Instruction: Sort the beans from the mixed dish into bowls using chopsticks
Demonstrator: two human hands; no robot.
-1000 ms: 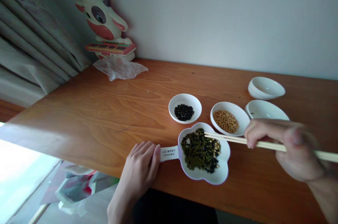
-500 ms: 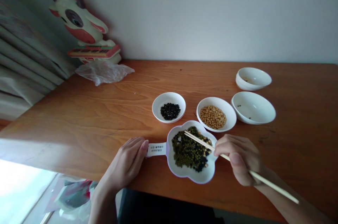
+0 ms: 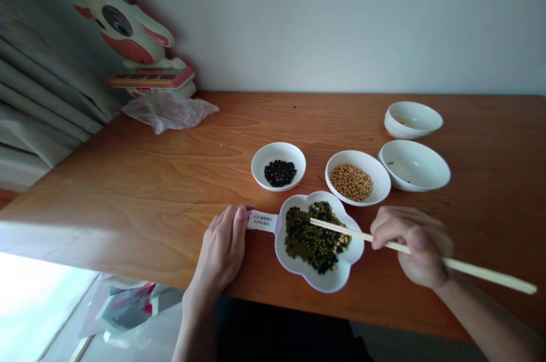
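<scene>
A flower-shaped dish with a purple rim lies near the table's front edge, holding mixed green, black and yellow beans. My left hand is closed around the end of its labelled handle. In my right hand is a pair of chopsticks, their tips over the beans in the dish. Behind the dish stands a white bowl of black beans. To the right of it is a white bowl of yellow soybeans, close to the dish's rim.
A white bowl with a few dark bits stands right of the soybeans; another white bowl is behind it. A cow-shaped toy keyboard and a clear plastic bag are at the back left. Bags lie on the floor.
My right hand has drawn right, and the chopsticks' tips have shifted slightly right over the beans. The dish, with my left hand on its handle, has turned slightly. The view has shifted a little.
</scene>
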